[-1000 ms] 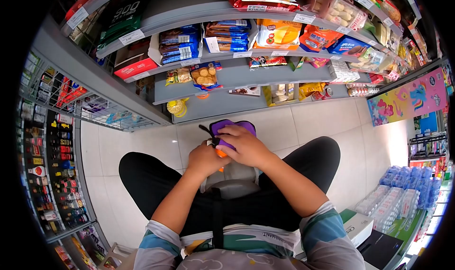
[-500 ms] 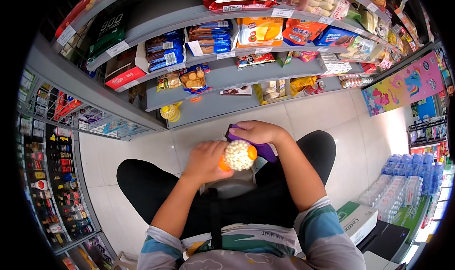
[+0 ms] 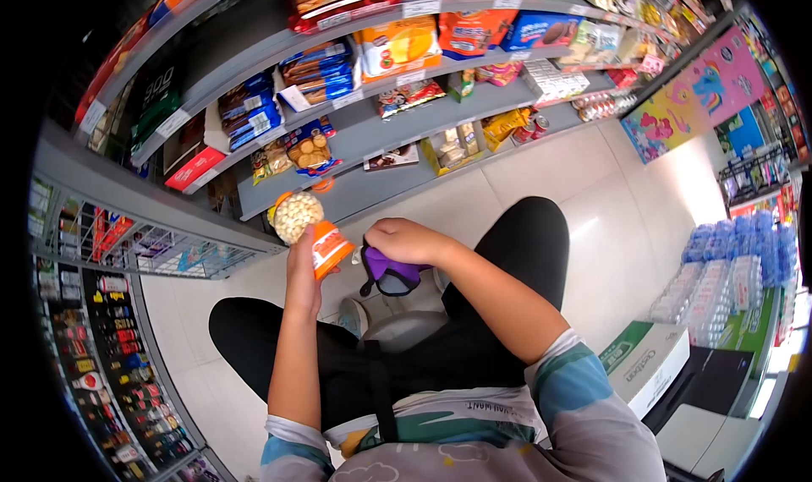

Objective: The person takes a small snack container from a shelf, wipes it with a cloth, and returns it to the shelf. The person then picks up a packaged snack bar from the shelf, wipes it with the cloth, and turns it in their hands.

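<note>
My left hand [image 3: 304,271] is closed around a clear jar [image 3: 298,217] of small cream-coloured balls with an orange end [image 3: 332,249]. The jar is tilted beside the left end of the bottom shelf, a yellow edge showing just behind it. My right hand [image 3: 404,241] grips a purple cloth [image 3: 391,272] with a dark edge, bunched and hanging below the fingers. The cloth is over my lap, apart from the jar.
Grey shelves [image 3: 355,131] with packaged snacks curve across the front. A wire rack [image 3: 169,237] stands at the left, near the jar. At the right are wrapped water bottles [image 3: 715,271] and a white-green carton [image 3: 647,368]. My bent knees frame the tiled floor [image 3: 584,178].
My left hand has carried the jar forward and left, from over my lap to the bottom shelf. My right hand has moved left with the cloth, now away from the jar. The view has shifted.
</note>
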Tool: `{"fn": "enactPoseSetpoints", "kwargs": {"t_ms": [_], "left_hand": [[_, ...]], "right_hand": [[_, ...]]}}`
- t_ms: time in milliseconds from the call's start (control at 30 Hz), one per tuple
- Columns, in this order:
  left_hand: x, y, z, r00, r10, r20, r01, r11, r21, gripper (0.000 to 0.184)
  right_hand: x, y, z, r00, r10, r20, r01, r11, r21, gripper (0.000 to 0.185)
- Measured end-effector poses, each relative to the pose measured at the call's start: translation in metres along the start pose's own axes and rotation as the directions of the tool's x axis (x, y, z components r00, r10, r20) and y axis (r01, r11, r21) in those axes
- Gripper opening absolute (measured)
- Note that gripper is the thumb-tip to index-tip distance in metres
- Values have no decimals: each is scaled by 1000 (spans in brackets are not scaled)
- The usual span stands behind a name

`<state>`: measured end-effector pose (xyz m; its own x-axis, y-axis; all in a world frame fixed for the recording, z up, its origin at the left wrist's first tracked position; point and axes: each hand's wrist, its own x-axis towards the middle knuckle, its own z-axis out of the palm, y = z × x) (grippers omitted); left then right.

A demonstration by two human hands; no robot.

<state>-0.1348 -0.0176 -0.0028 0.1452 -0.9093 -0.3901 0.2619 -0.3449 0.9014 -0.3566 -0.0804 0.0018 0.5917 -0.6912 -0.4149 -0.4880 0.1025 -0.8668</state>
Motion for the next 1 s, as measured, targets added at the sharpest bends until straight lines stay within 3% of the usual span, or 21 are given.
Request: {"fn": "enactPoseSetpoints", "kwargs": {"t_ms": [33, 67, 200, 267, 433, 600, 700, 733, 1000], "left_hand": [[-4, 6, 4, 997, -65, 45, 67, 996, -55, 53], [-4, 5, 5, 995, -66, 80, 68, 997, -23, 56], [-2, 3, 0, 995, -79, 67, 86, 990, -115, 55], [-3, -1, -6, 993, -65, 94, 75, 992, -97, 58], [-10, -17, -8, 989, 49, 143, -53, 998, 31, 63], [-32, -16, -17, 974, 1, 226, 9, 999, -40, 63], [-38, -24, -31, 968, -34, 250, 45, 998, -36, 62], [-42, -23, -36, 958, -65, 279, 94, 991, -91, 53], [-58, -20, -52, 974, -55, 221, 79, 992, -101, 50]], "right_hand": [[-3, -7, 2, 999, -27, -45, 24, 998, -56, 54], [-9, -13, 4, 991, -117, -72, 120, 992, 38, 66], [-15, -31, 14, 995, -56, -83, 56, 998, 4, 84], [-21, -39, 24, 984, -69, -162, 20, 958, -287, 100], [-23, -56, 27, 990, -90, -106, 62, 966, -251, 101], [-15, -44, 28, 995, -90, 38, 97, 965, -242, 99], [-14, -36, 32, 989, -118, 84, 130, 978, -161, 94], [-14, -35, 34, 989, -105, 103, 117, 986, -115, 90], [-16, -18, 47, 973, -110, 204, 62, 971, 229, 72]]}}
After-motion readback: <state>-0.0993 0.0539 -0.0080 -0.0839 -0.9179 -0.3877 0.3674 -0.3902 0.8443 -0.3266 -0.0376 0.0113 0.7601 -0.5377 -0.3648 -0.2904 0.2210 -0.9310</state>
